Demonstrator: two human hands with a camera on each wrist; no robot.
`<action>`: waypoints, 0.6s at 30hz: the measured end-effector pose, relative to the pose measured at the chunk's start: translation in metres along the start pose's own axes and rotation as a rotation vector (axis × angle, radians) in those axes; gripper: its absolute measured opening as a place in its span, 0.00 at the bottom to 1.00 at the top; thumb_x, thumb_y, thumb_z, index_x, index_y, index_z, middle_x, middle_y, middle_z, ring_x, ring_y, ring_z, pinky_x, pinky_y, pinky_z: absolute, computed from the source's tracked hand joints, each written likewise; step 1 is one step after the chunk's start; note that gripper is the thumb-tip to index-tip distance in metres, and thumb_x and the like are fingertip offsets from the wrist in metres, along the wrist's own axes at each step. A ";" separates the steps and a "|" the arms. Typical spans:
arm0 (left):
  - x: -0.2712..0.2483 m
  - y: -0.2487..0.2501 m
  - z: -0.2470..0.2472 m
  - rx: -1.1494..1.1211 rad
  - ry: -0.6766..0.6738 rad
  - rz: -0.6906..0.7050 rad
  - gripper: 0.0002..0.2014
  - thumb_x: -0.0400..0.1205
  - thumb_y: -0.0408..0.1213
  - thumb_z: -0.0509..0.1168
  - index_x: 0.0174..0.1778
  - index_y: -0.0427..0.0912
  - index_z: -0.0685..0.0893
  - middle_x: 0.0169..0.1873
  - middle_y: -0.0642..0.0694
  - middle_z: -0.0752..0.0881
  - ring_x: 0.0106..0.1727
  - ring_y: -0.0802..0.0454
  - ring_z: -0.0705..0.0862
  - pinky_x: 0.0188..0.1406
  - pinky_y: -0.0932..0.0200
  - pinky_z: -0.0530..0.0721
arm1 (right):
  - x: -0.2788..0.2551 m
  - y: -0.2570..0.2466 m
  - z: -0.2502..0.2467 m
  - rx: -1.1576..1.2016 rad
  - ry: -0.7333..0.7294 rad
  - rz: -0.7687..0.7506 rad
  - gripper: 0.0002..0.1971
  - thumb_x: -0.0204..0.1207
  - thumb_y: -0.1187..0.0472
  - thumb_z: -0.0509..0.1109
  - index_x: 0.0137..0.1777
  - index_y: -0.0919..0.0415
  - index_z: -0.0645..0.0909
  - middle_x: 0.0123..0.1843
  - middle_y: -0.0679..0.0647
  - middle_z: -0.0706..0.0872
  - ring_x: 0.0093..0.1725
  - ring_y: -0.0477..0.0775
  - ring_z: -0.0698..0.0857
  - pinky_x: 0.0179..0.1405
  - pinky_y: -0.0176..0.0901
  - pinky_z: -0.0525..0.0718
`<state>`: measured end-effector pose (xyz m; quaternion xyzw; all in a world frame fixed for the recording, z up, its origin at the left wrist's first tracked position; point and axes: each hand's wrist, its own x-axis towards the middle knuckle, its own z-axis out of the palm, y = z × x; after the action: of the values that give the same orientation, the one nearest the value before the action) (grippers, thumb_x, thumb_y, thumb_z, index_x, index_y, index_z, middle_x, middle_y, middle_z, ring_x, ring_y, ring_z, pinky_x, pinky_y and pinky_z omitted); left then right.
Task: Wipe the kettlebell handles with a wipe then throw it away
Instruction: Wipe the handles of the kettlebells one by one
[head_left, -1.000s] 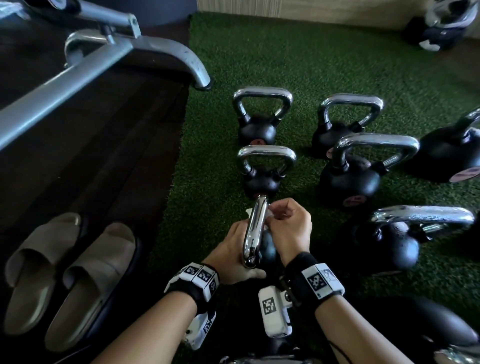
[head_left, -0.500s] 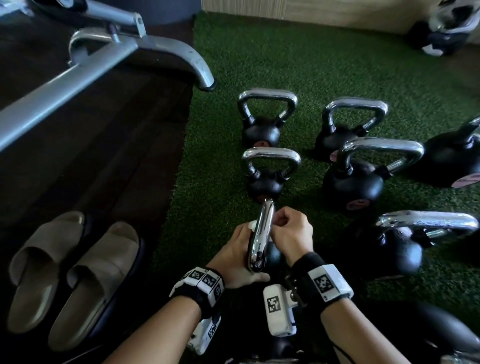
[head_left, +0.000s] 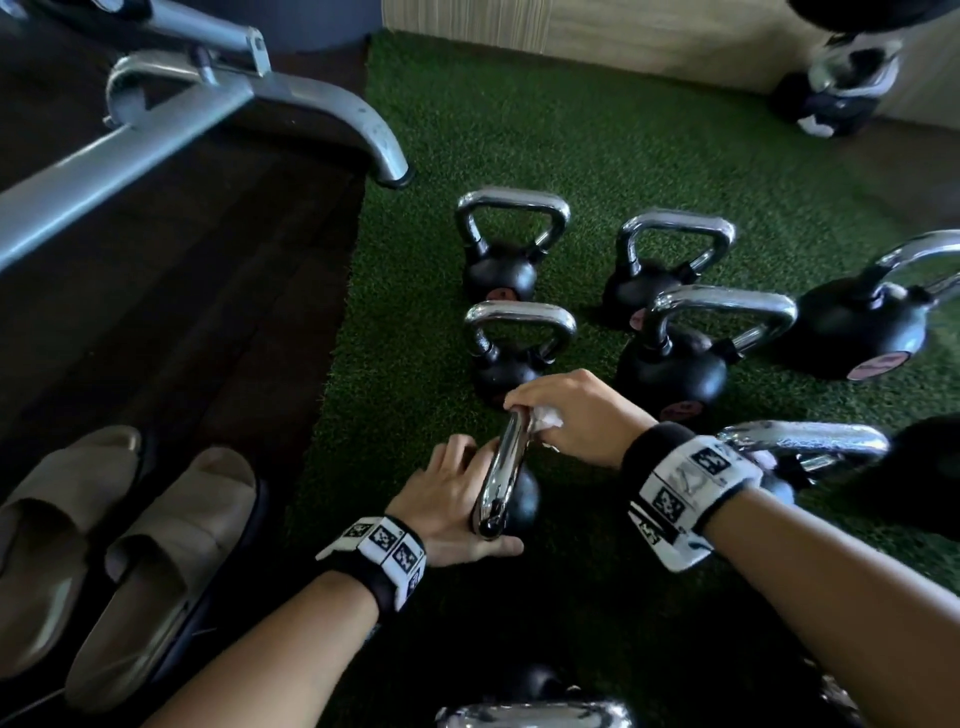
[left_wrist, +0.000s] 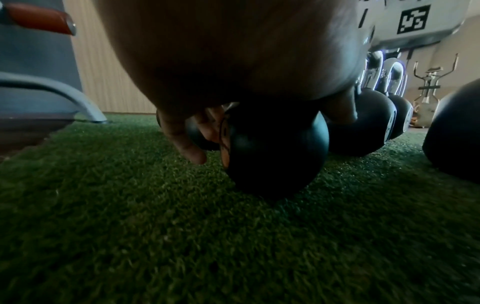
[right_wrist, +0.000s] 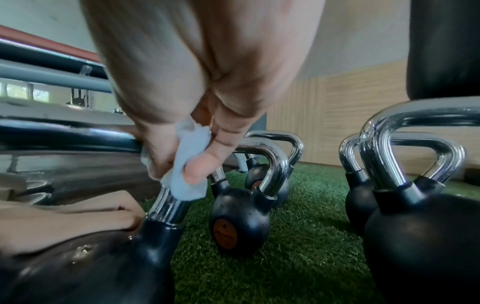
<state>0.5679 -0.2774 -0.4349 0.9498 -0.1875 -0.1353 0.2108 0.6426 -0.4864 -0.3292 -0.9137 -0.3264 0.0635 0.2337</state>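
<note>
A small black kettlebell (head_left: 519, 506) stands on green turf, its chrome handle (head_left: 501, 478) pointing away from me. My right hand (head_left: 535, 410) wraps a white wipe (head_left: 545, 418) around the handle's far end. In the right wrist view, thumb and fingers pinch the wipe (right_wrist: 187, 170) onto the chrome leg (right_wrist: 168, 205) just above the ball. My left hand (head_left: 467, 493) rests on the ball's left side, fingers fairly straight and thumb below the handle's near end. The left wrist view shows the fingers (left_wrist: 182, 135) hanging beside the ball (left_wrist: 275, 148).
Several more kettlebells stand on the turf (head_left: 623, 130): one (head_left: 498, 353) straight ahead, another (head_left: 501, 249) behind it, bigger ones (head_left: 670, 364) to the right. A chrome handle (head_left: 805, 447) lies near my right wrist. Beige slippers (head_left: 104, 545) and a grey bench frame (head_left: 208, 119) are at left.
My right hand has slid the wipe to the handle's far end and its wrist has swung out to the right. The left hand stays on the ball with flatter fingers.
</note>
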 end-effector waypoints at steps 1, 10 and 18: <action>0.002 -0.001 -0.005 0.029 -0.015 0.026 0.58 0.64 0.79 0.68 0.86 0.61 0.50 0.74 0.47 0.60 0.77 0.42 0.66 0.71 0.36 0.82 | 0.002 0.000 -0.006 -0.034 -0.057 0.015 0.19 0.70 0.69 0.80 0.61 0.56 0.91 0.58 0.52 0.93 0.61 0.53 0.90 0.68 0.49 0.84; 0.015 -0.032 -0.022 -0.700 -0.199 -0.063 0.34 0.69 0.41 0.85 0.71 0.56 0.83 0.63 0.57 0.90 0.66 0.63 0.87 0.77 0.48 0.80 | -0.031 -0.001 -0.021 -0.143 -0.188 0.185 0.13 0.77 0.52 0.77 0.60 0.54 0.88 0.50 0.50 0.88 0.53 0.53 0.87 0.57 0.52 0.86; 0.030 -0.036 -0.030 -0.869 -0.350 -0.040 0.36 0.74 0.20 0.78 0.75 0.54 0.80 0.72 0.49 0.87 0.76 0.54 0.81 0.83 0.47 0.74 | -0.047 -0.004 -0.009 -0.101 -0.035 0.190 0.10 0.76 0.57 0.77 0.55 0.57 0.90 0.47 0.50 0.89 0.49 0.53 0.87 0.53 0.48 0.86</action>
<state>0.6155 -0.2487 -0.4303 0.7398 -0.1281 -0.3636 0.5514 0.6062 -0.5162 -0.3210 -0.9498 -0.2454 0.0849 0.1748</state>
